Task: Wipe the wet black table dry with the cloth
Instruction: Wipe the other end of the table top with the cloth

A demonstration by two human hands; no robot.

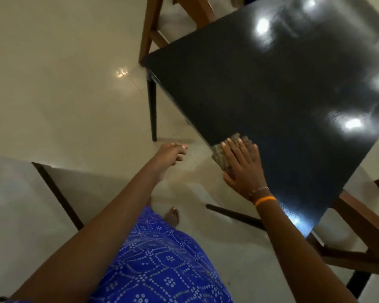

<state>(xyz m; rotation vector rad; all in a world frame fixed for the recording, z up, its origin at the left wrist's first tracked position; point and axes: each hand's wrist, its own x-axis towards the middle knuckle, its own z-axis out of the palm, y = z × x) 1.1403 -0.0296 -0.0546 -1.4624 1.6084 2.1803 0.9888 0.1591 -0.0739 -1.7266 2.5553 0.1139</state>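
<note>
The black table (271,84) fills the upper right, its glossy top showing bright light reflections. A folded brownish cloth (222,156) lies at the table's near left edge. My right hand (243,167) presses flat on the cloth with straight, spread fingers, and part of the cloth is hidden under the palm. My left hand (170,155) hovers over the floor to the left of the table edge, fingers relaxed, holding nothing and touching nothing.
Brown wooden chairs stand at the far corner (153,25) and at the right side (359,226) of the table. A pale surface with a dark edge (53,193) is at the lower left. The floor is beige tile (64,84). My blue patterned garment (162,259) and a bare foot (172,216) are below.
</note>
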